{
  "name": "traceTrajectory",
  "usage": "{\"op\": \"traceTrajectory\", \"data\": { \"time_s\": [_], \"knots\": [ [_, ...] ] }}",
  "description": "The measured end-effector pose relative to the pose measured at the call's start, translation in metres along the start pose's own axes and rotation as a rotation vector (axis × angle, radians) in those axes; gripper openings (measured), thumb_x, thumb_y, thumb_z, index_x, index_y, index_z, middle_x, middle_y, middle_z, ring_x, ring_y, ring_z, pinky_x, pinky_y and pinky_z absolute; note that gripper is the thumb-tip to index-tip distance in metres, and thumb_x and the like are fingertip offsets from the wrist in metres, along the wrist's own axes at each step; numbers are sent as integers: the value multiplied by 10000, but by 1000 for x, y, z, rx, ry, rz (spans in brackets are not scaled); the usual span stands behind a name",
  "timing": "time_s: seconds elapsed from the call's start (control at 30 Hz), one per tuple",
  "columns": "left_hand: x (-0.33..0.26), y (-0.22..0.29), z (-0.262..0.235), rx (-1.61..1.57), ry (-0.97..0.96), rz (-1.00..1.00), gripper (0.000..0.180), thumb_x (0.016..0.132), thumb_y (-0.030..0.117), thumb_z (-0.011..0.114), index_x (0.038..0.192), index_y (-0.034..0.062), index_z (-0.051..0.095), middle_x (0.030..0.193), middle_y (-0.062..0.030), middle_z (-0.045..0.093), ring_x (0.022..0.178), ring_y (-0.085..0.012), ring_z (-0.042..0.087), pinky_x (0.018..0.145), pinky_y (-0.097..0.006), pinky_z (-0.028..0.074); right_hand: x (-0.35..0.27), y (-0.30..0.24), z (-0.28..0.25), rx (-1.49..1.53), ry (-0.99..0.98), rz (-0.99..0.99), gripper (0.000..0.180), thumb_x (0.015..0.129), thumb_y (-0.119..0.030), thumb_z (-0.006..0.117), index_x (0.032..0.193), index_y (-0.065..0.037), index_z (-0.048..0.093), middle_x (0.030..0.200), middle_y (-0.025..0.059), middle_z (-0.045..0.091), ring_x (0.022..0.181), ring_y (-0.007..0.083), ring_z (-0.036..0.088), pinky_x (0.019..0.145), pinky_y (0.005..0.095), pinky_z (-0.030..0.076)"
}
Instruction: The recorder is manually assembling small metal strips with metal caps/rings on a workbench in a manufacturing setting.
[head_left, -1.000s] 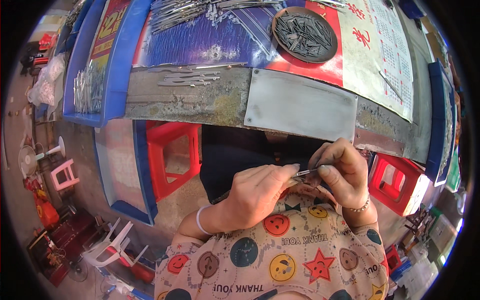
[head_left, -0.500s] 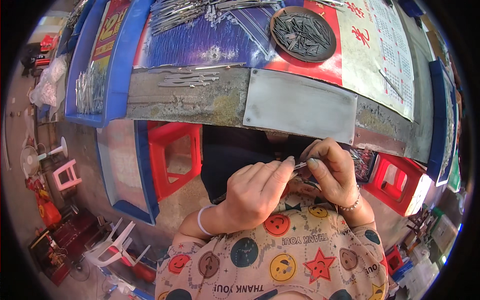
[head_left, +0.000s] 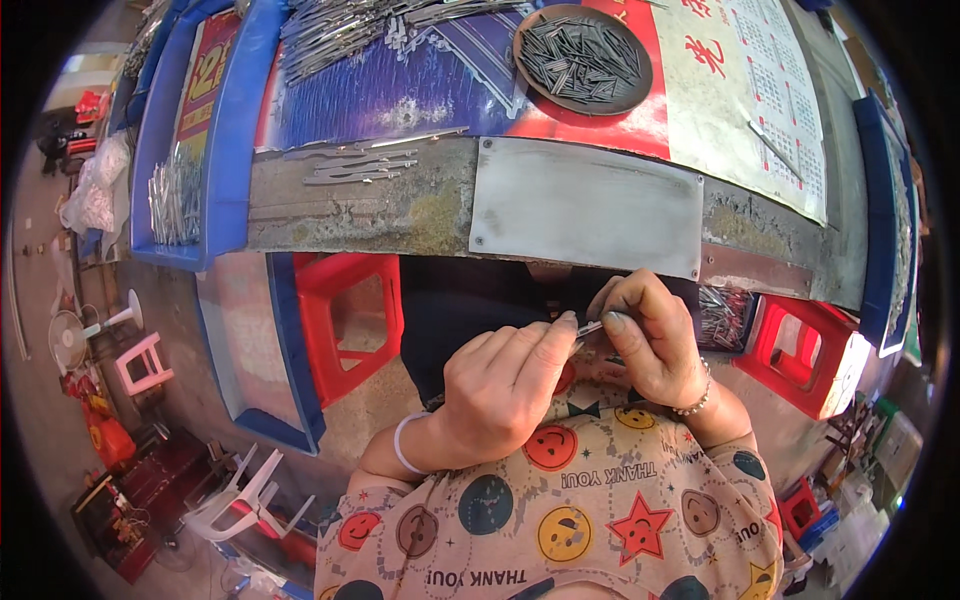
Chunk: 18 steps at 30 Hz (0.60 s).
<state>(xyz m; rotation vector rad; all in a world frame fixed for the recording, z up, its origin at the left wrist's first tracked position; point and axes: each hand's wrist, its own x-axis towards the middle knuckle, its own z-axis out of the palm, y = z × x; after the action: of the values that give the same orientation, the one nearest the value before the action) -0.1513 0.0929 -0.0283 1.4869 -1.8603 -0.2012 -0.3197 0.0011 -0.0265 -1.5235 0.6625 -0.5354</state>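
In front of my chest, below the bench's near edge, both hands meet at a slim metal piece [head_left: 590, 327]. My left hand [head_left: 505, 385] is closed, its thumb and forefinger pinching one end. The thumb and curled fingers of my right hand [head_left: 655, 340] close on the other end. Most of the piece is hidden by the fingers, so its exact kind cannot be made out. Several thin, wavy metal strips [head_left: 360, 166] lie along the bench edge. Farther back, a round brown dish [head_left: 646, 88] holds a heap of short dark metal pins [head_left: 580, 62].
A bare metal plate [head_left: 585, 205] is fixed to the bench edge. More metal strips [head_left: 340, 40] are piled at the back. Blue trays [head_left: 228, 190] flank the bench on the left and right [head_left: 878, 230]. Red stools [head_left: 315, 330] stand below, beside a bin of metal parts [head_left: 725, 318].
The bench and its contents have shifted slightly left in the picture. Both hands keep their grip on the metal piece, with only slight finger movement.
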Motion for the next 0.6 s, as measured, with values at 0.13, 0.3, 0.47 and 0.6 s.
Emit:
{"op": "traceTrajectory", "data": {
  "time_s": [0.13,0.3,0.47,0.6],
  "knots": [
    [1,-2,1,3,-2,10,350,687,6,647,1026,-69,602,791,-107,599,586,-185,564,504,-277,454,0,2,0,10,7,5,44,929,-31,486,916,7,469,684,57,553,576,102,534,538,241,445],
    [4,-5,-2,10,-26,23,342,704,13,654,1030,-73,598,795,-119,603,594,-192,569,506,-276,457,3,4,2,-2,30,-5,55,935,-42,487,914,6,471,691,53,560,585,97,536,544,242,447],
    [14,-5,-6,-10,-35,16,311,731,22,678,1020,-63,601,790,-119,613,609,-208,591,513,-290,467,5,0,-6,44,36,85,92,934,-72,517,955,16,495,739,41,586,660,77,562,593,230,469],
    [39,-7,-21,-87,-53,-22,315,712,11,712,1007,-30,609,791,-110,625,641,-233,621,543,-318,497,1,-5,-18,216,204,42,163,944,-128,533,1002,21,503,820,48,607,670,81,556,624,214,471]
  ]
}}
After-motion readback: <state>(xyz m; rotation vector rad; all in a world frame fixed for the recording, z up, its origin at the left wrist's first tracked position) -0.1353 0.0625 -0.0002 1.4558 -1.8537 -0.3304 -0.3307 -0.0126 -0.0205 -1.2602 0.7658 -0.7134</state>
